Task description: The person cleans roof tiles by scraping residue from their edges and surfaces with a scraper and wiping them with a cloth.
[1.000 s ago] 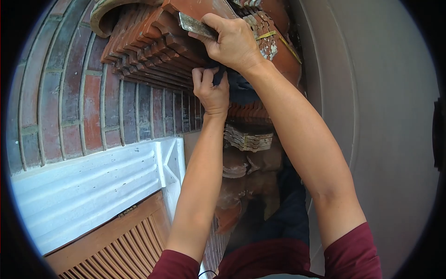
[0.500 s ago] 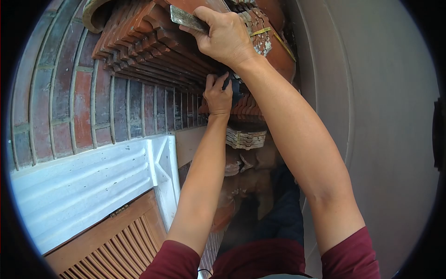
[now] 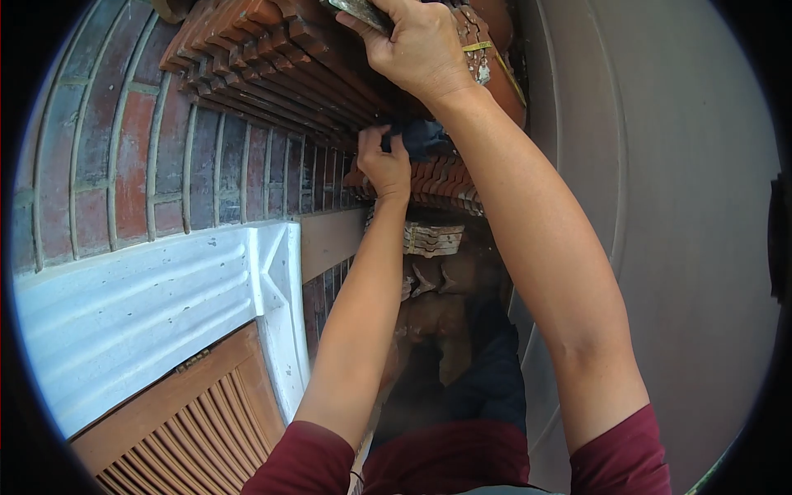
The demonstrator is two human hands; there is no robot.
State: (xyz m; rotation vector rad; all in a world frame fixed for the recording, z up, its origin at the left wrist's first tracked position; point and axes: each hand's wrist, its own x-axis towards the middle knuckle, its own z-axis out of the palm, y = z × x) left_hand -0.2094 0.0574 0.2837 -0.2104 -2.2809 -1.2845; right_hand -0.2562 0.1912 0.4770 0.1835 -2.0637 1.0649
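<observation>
At the top, my right hand (image 3: 425, 51) is closed around a flat, worn metal blade like a scraper (image 3: 363, 11), which points up and left in front of the tiles. Lower down, my left hand (image 3: 384, 167) is by the bottom edge of a stack of terracotta roof tiles (image 3: 272, 62), its thumb and fingers bent. The fingertips reach into shadow beside a dark blue cloth-like thing (image 3: 425, 139); what they grip is hidden. My right forearm covers part of the stack.
A brick wall (image 3: 124, 165) runs along the left, above a white ledge (image 3: 140, 280) and a brown louvred shutter (image 3: 198, 412). More tiles (image 3: 433, 181) and pale, broken-edged pieces (image 3: 433, 239) are below the hands. A yellow strip (image 3: 478, 47) lies on tiles. A grey wall (image 3: 660, 206) stands right.
My right hand and the scraper have moved up and slightly right in view. My left hand has shifted slightly, and more of the dark blue thing shows beside it. The view has shifted a little.
</observation>
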